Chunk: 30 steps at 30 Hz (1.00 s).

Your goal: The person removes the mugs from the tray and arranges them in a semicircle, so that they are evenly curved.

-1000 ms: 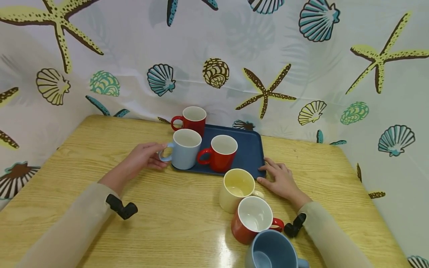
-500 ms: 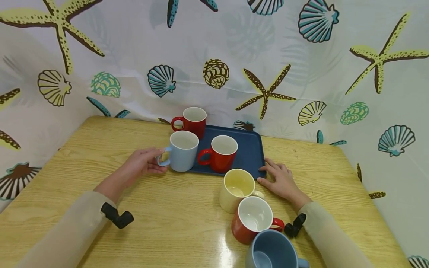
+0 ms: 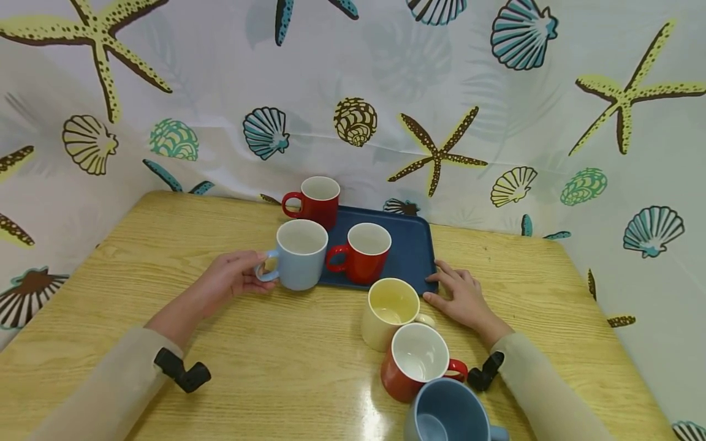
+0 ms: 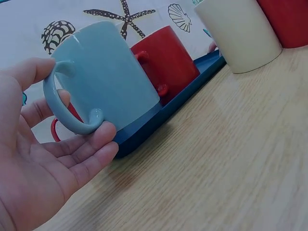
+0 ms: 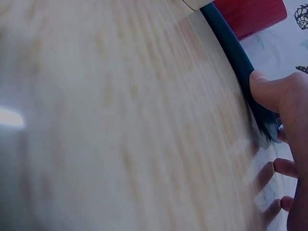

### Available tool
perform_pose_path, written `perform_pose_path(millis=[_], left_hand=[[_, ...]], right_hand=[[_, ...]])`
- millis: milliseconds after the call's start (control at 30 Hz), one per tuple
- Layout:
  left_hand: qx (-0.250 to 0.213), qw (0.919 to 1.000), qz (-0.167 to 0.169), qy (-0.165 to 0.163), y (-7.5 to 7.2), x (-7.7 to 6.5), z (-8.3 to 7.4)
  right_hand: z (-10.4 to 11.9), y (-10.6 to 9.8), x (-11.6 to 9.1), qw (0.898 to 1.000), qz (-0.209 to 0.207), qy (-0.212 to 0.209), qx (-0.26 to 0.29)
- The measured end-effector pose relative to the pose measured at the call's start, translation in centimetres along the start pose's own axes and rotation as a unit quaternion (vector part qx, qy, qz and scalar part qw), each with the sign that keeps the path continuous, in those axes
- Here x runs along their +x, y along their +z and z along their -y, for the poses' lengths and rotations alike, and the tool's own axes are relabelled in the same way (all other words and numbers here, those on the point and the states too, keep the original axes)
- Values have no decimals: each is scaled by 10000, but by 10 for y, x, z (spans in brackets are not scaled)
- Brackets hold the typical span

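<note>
My left hand (image 3: pixel 234 275) grips the handle of a light blue mug (image 3: pixel 300 263), thumb on top and fingers below, as the left wrist view shows. This mug (image 4: pixel 103 72) is upright at the front left corner of the dark blue tray (image 3: pixel 410 245), overlapping it in view. On the tray stand a bright red mug (image 3: pixel 366 260) and, behind, a dark red mug (image 3: pixel 322 205). My right hand (image 3: pixel 460 291) holds the tray's front right corner, its thumb (image 5: pixel 264 91) against the rim and other fingers bent along the side.
In front of the tray, a pale yellow mug (image 3: pixel 377 324), a red mug (image 3: pixel 399 373) and a darker blue mug (image 3: pixel 447 416) form a slanting row on the wooden table (image 3: pixel 265 367). A shell-patterned cloth (image 3: pixel 331 67) hangs behind the table.
My left hand has drawn the light blue mug slightly left and toward me, away from the bright red mug. The right hand and the tray have stayed put.
</note>
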State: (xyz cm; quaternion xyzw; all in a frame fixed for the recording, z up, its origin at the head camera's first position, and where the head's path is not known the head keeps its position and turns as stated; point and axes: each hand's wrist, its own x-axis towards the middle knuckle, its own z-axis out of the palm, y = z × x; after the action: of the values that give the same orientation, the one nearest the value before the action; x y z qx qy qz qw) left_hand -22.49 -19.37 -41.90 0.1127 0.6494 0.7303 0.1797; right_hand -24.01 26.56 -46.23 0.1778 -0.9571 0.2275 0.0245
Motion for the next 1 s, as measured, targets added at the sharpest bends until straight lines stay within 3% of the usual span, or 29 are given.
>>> perform_pose_path(millis=[333,667,1000], left_hand=[[-103,9987,472,150,7,-11,6],[229,9986,472,89,23,-8,12],[187,9976,670,-9,35,-4,18]], right_hand=[[1,0,-1,10000,9,-6,8],[1,0,-2,9999,11,5,112],[0,-1,0,9999,-15,-52,143]])
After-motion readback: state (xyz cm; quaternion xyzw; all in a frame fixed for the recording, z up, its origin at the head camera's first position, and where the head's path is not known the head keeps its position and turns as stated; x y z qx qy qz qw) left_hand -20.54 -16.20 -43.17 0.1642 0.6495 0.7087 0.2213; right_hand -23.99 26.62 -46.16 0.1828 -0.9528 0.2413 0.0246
